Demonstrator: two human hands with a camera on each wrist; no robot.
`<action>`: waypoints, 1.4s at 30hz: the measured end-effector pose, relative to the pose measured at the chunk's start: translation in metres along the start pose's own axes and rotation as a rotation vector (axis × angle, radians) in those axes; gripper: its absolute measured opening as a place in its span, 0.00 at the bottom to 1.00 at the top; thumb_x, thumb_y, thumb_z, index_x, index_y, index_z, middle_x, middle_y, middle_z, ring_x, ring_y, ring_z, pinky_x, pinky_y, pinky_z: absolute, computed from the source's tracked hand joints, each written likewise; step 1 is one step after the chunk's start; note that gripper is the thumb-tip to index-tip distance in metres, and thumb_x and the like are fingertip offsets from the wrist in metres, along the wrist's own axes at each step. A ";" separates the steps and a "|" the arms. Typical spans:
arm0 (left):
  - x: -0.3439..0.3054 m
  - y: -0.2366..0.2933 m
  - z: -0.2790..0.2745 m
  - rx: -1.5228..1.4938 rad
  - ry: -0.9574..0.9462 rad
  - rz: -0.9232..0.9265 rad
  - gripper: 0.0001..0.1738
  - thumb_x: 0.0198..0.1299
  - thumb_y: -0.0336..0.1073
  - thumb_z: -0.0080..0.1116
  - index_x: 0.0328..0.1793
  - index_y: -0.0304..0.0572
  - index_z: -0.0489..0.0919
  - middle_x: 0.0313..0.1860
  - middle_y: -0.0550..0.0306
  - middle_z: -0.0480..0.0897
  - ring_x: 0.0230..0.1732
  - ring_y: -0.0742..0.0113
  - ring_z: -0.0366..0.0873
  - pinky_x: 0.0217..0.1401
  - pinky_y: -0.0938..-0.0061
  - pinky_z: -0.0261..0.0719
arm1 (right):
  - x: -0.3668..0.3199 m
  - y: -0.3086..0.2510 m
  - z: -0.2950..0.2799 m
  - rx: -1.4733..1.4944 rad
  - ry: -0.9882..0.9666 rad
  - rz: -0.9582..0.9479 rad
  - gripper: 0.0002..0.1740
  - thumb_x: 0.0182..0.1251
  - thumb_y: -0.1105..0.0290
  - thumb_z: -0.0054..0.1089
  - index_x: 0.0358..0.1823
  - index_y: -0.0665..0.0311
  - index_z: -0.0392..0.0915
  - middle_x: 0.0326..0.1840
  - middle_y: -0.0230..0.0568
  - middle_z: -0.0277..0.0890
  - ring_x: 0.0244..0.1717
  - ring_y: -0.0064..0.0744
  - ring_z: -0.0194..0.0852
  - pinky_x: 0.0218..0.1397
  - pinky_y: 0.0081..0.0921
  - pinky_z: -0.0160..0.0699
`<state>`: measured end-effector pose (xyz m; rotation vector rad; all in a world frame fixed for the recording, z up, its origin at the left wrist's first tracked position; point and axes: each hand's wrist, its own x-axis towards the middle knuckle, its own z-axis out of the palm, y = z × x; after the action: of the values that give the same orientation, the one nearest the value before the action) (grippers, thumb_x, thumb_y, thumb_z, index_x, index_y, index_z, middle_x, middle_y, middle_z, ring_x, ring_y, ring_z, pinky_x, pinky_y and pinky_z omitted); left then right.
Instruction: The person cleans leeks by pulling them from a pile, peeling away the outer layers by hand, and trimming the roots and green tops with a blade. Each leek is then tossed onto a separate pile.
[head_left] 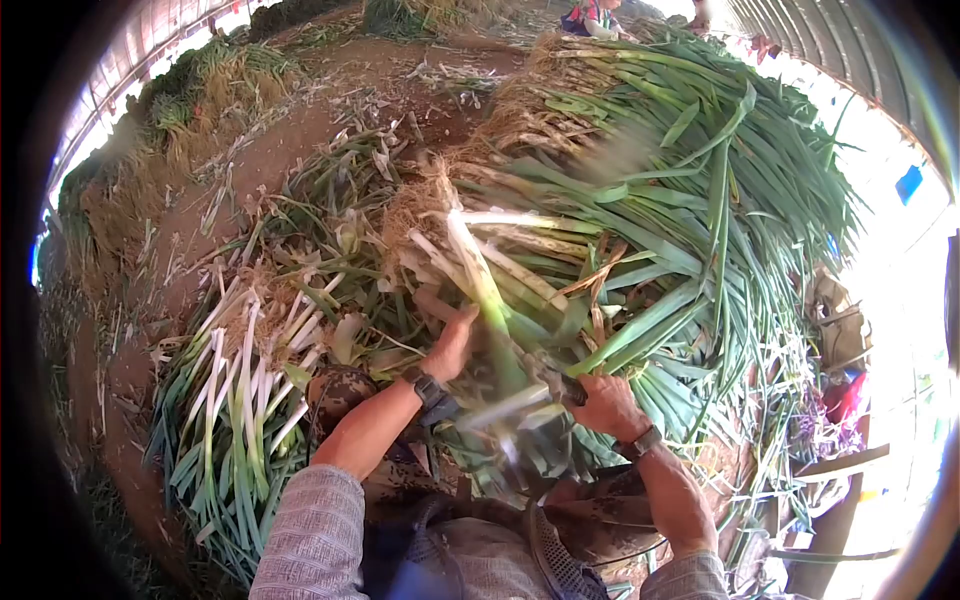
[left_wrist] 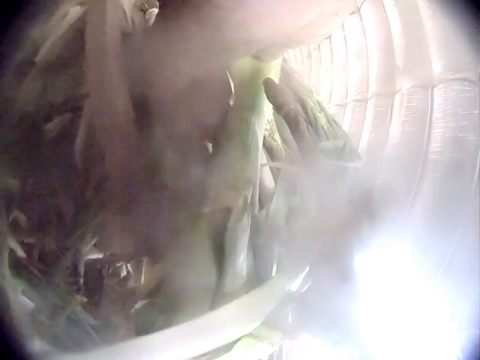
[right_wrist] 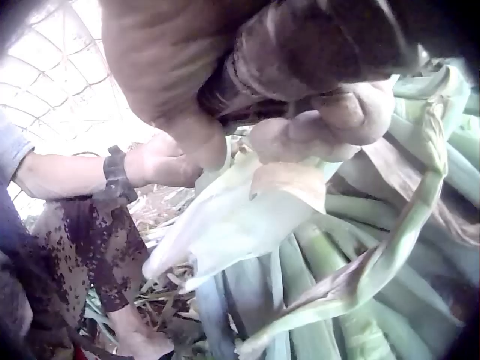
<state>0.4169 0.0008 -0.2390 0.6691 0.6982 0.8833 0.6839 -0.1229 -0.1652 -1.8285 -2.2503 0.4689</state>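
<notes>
In the head view my left hand [head_left: 452, 345] grips a thick leek [head_left: 475, 260] by its stalk. Its white, rooted end points away from me and its green part runs down toward my right hand [head_left: 606, 405]. A dark, wrapped handle [right_wrist: 315, 49] lies in my right hand's curled fingers; the far end of this tool is hidden. Below those fingers, a pale strip of leek leaf [right_wrist: 240, 217] hangs in the right wrist view. Loose leaf pieces [head_left: 510, 410] blur between the hands. The left wrist view is hazy, with the leek stalk [left_wrist: 244, 142] running down its middle.
A large heap of leeks [head_left: 690, 190] spreads ahead and right, roots to the left. Cleaned leeks [head_left: 245, 380] lie at my left beside peeled leaf scraps [head_left: 340, 210]. Bare soil [head_left: 190, 230] stretches farther left. Another person [head_left: 595, 18] is at the far end.
</notes>
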 end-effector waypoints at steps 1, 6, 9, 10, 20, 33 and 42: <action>-0.003 -0.004 0.003 0.003 0.002 0.000 0.27 0.70 0.58 0.50 0.63 0.47 0.73 0.54 0.57 0.79 0.54 0.61 0.75 0.59 0.60 0.72 | -0.001 0.001 0.002 0.004 0.001 -0.001 0.23 0.57 0.52 0.67 0.45 0.63 0.81 0.39 0.54 0.80 0.42 0.56 0.80 0.46 0.48 0.78; -0.009 -0.016 0.003 -0.105 -0.046 -0.048 0.28 0.71 0.57 0.49 0.66 0.47 0.70 0.53 0.56 0.80 0.52 0.61 0.77 0.56 0.59 0.73 | -0.013 -0.006 -0.005 -0.087 -0.064 0.075 0.21 0.57 0.52 0.67 0.42 0.63 0.81 0.37 0.54 0.81 0.41 0.56 0.80 0.45 0.48 0.78; -0.001 -0.020 -0.008 -0.097 -0.031 -0.022 0.28 0.70 0.56 0.50 0.66 0.46 0.70 0.53 0.55 0.80 0.52 0.60 0.78 0.56 0.59 0.74 | -0.019 -0.002 -0.002 -0.030 -0.015 0.117 0.21 0.58 0.52 0.63 0.43 0.60 0.82 0.34 0.55 0.81 0.37 0.56 0.81 0.41 0.49 0.79; 0.006 -0.026 -0.014 -0.060 -0.004 0.008 0.28 0.70 0.55 0.51 0.67 0.45 0.70 0.53 0.55 0.81 0.53 0.60 0.78 0.56 0.59 0.75 | -0.020 -0.001 -0.003 -0.031 -0.017 0.117 0.21 0.58 0.52 0.63 0.43 0.60 0.82 0.34 0.55 0.81 0.37 0.56 0.81 0.41 0.49 0.79; 0.011 -0.035 -0.008 0.283 0.466 0.021 0.32 0.60 0.60 0.64 0.53 0.36 0.78 0.40 0.58 0.79 0.37 0.70 0.71 0.42 0.72 0.69 | -0.017 0.010 0.005 -0.048 -0.041 0.062 0.20 0.60 0.53 0.63 0.42 0.62 0.80 0.28 0.53 0.80 0.34 0.57 0.80 0.40 0.49 0.78; -0.015 -0.032 0.014 0.473 0.201 0.195 0.27 0.65 0.47 0.64 0.57 0.27 0.78 0.47 0.55 0.83 0.45 0.73 0.77 0.49 0.72 0.75 | 0.049 -0.033 0.002 0.052 0.042 0.010 0.20 0.59 0.53 0.59 0.43 0.59 0.83 0.33 0.50 0.83 0.38 0.56 0.82 0.46 0.46 0.80; -0.025 -0.021 0.025 0.490 0.198 -0.019 0.23 0.65 0.47 0.63 0.48 0.29 0.81 0.35 0.58 0.83 0.31 0.75 0.78 0.30 0.75 0.78 | 0.074 -0.047 0.010 0.057 0.077 -0.011 0.19 0.58 0.51 0.61 0.36 0.60 0.82 0.32 0.52 0.82 0.36 0.56 0.82 0.42 0.47 0.81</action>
<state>0.4342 -0.0362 -0.2335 1.0155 1.1157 0.7700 0.6221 -0.0602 -0.1607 -1.7739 -2.1726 0.4479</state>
